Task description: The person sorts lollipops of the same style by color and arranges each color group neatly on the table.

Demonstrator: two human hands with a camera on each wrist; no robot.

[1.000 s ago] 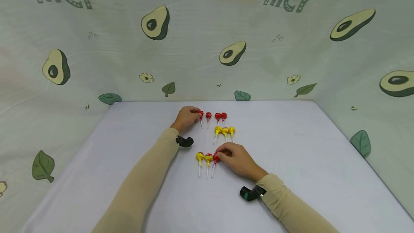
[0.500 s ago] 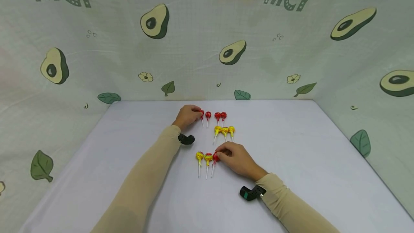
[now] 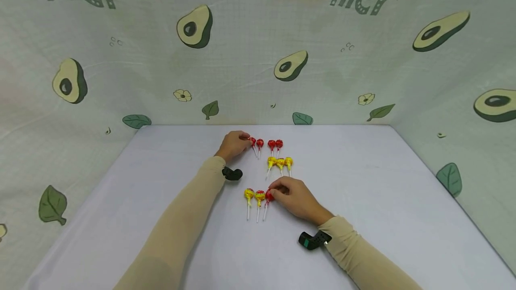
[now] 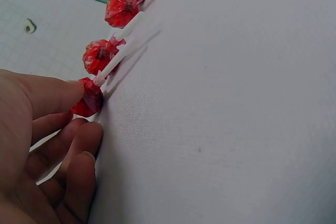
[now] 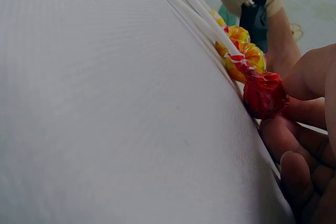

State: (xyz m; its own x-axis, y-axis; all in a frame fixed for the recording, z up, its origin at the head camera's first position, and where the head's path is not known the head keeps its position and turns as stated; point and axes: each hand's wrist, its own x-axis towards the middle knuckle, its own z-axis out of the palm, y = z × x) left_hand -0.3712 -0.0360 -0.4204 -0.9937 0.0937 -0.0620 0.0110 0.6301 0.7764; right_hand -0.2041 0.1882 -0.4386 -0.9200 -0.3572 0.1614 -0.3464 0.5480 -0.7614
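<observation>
My left hand (image 3: 234, 145) reaches to the back row and pinches the head of its leftmost red lollipop (image 4: 89, 99) between thumb and fingers. Just right of that lies another red lollipop (image 3: 260, 143), their sticks nearly meeting. Farther right in this row is a pair of red lollipops (image 3: 272, 144). In the front row, my right hand (image 3: 296, 198) pinches a red lollipop (image 5: 265, 96) by its head. Two yellow lollipops (image 3: 249, 194) lie to the left of it, side by side, sticks toward me. Fingertips behind both held heads are partly hidden.
Several yellow lollipops (image 3: 280, 163) form a middle row between the hands, just below the red pair. Everything lies on a white-covered table (image 3: 363, 182). A printed avocado cloth (image 3: 242, 84) hangs along its back edge. Each wrist wears a black band (image 3: 314, 240).
The red lollipop in my left hand has shifted slightly right toward its neighbour, and its stick now slants to the right. My right hand stays in place.
</observation>
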